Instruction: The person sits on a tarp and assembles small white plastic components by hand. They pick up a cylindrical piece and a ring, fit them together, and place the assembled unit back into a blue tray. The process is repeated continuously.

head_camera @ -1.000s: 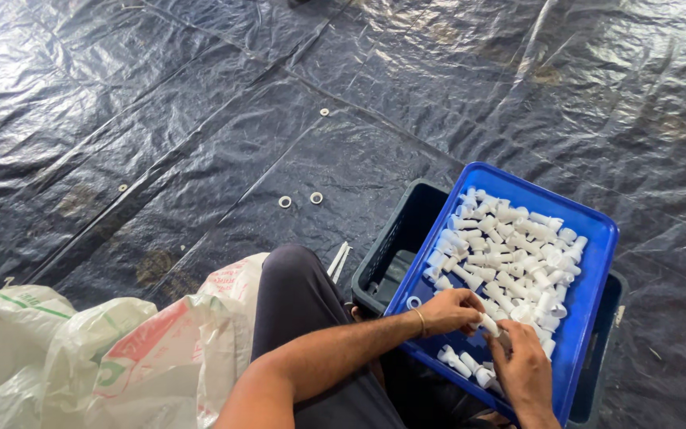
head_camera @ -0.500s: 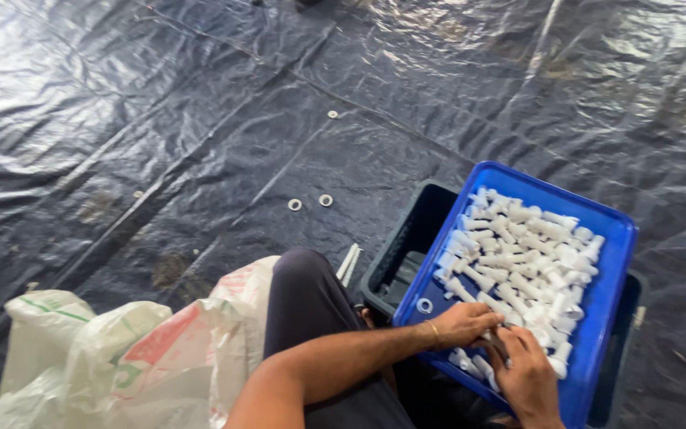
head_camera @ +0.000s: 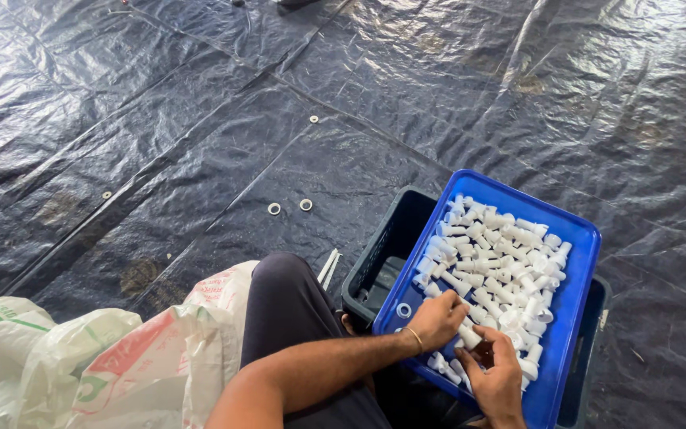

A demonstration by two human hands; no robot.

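White plastic fittings (head_camera: pixel 495 262) — short tube-shaped pieces — lie heaped in a blue tray (head_camera: pixel 577 286), which rests on top of a dark crate (head_camera: pixel 387 254). Both hands work at the tray's near end. The left hand (head_camera: pixel 437 319), a thin bangle at its wrist, is curled down among the pieces, touching them; whether it grips one I cannot tell. The right hand (head_camera: pixel 498 381) is closed on one white fitting (head_camera: pixel 468 337), held just between the two hands. Beside the person's dark-trousered knee (head_camera: pixel 283 306) lie white woven sacks (head_camera: pixel 121 357). Black plastic sheeting (head_camera: pixel 200 119) covers the floor — two small white rings (head_camera: pixel 289 206) lie on it, well apart from the tray.
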